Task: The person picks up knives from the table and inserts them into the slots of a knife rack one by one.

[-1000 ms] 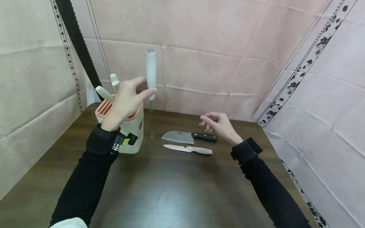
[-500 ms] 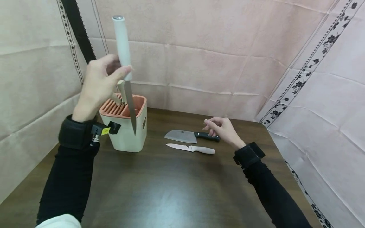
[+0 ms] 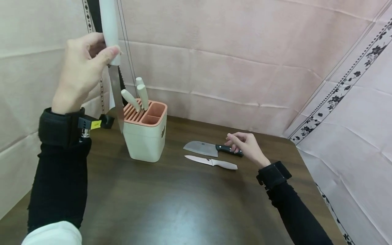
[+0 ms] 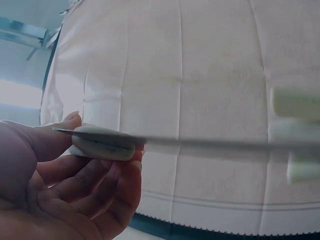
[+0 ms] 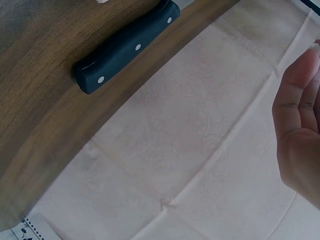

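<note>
your left hand (image 3: pixel 82 69) pinched the white-handled knife (image 3: pixel 111 51) at its handle, blade down; stiff, sharp, probably light. right hand (image 3: pixel 246 146) hovered relaxed, empty.

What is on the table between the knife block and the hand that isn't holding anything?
Between the knife block and the right hand, the head view shows two knives flat on the table: a black-handled cleaver and, nearer the person, a white knife.
</note>
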`<state>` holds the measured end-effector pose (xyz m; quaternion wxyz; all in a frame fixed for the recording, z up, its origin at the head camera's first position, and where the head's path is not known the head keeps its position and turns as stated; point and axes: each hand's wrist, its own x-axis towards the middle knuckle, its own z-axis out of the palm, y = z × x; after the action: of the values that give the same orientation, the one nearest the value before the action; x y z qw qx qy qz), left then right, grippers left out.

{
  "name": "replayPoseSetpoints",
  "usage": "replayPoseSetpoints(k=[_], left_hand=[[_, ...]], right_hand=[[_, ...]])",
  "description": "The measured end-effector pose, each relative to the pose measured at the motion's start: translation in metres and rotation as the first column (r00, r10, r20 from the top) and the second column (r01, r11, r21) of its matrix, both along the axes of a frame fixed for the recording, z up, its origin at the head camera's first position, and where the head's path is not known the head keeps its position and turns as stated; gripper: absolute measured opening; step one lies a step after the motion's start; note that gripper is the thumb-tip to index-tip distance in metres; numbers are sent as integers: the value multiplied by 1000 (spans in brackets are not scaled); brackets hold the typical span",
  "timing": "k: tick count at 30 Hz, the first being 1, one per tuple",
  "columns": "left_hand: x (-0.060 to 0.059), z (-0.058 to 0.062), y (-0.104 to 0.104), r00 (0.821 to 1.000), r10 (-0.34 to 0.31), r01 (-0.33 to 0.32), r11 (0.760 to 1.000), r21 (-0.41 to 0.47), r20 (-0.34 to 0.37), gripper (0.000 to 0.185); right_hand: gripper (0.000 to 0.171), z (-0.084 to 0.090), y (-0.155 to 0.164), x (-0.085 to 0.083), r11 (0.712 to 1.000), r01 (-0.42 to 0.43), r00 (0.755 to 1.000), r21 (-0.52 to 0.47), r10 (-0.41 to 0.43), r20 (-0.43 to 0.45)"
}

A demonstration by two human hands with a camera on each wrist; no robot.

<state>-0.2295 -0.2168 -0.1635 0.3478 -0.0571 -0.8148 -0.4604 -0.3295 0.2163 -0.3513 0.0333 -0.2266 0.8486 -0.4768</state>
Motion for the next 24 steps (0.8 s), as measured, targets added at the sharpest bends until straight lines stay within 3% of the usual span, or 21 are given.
replayPoseSetpoints(k=[7,12,17,24], left_hand=[[-10,4,-8,1000,-15,14,995,96,11,35],[-22,2,-11,999,-14,20,990,138,-42,35],[-35,-2,-10,998,-13,23,989,149,-68,39],[-42,-7,-15,998,-13,22,988,155,-61,38]], right_hand=[[32,-1,0,6,1000,-2,1000,-14,2,-4],[31,-3,-1,6,1000,-5,1000,-16,5,3],[34,-5,1,3,1000,5,1000,-16,-5,-22],[34,-3,4,4,1000,14,999,-1,-14,-30]])
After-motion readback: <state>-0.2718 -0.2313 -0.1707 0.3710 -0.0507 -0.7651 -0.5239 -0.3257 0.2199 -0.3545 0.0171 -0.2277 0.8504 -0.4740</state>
